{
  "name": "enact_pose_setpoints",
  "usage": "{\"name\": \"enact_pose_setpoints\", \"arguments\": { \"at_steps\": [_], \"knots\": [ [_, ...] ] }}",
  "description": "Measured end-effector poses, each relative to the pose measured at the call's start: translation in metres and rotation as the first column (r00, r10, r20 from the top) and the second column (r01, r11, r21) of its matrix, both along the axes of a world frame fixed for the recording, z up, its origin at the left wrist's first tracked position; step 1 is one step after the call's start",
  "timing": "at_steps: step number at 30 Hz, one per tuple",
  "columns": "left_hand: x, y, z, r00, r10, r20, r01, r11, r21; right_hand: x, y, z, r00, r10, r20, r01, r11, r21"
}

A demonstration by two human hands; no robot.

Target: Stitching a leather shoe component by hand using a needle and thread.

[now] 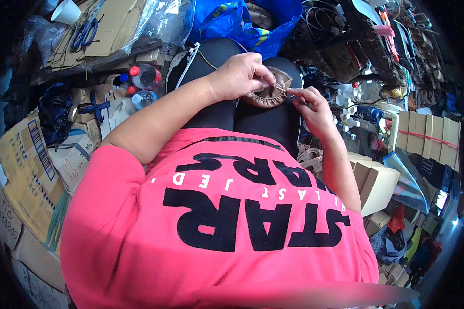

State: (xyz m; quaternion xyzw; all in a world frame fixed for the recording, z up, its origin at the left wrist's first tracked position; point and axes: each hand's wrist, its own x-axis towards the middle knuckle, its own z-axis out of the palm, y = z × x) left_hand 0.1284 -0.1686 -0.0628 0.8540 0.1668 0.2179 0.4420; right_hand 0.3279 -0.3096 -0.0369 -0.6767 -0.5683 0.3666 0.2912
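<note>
A brown shoe upper point(267, 100) with a puckered, gathered rim rests over my dark-trousered knees. My left hand point(242, 76) is closed at its upper left edge, the thumb and fingers pinching there. A thin pale cord point(206, 60) runs up and left from behind this hand. Across the upper's opening lies a short light-coloured strand point(280, 88) between the two hands. On the right side of the rim, my right hand point(313, 106) is closed in a pinch. Whatever thin thing sits between its fingertips is too small to make out.
A blue bag point(281, 36) stands beyond my knees. At the far left, blue-handled scissors point(84, 34) lie on flat cardboard point(116, 28). Capped bottles point(145, 77) stand left of my legs. Cardboard boxes point(28, 170) are at left; more boxes point(428, 136) are stacked at right.
</note>
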Motion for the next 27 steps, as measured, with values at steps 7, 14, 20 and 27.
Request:
{"name": "enact_pose_setpoints", "arguments": {
  "at_steps": [7,14,20,27],
  "knots": [
    [0.001,0.007,-0.013,0.998,0.064,0.017,-0.065,0.991,0.116,0.006,0.006,-0.003,0.999,-0.011,-0.035,0.009,0.998,-0.063],
    [0.007,0.008,-0.018,0.999,0.033,-0.012,-0.031,0.988,0.15,0.02,0.018,-0.005,0.995,0.059,-0.086,-0.069,0.99,-0.122],
    [0.01,0.009,-0.02,0.997,0.018,-0.077,-0.006,0.988,0.153,0.02,0.02,-0.004,0.994,0.068,-0.091,-0.079,0.988,-0.132],
    [0.012,0.008,-0.017,0.996,0.005,-0.094,0.011,0.986,0.169,0.022,0.02,-0.003,0.993,0.053,-0.11,-0.072,0.983,-0.171]
  ]
}}
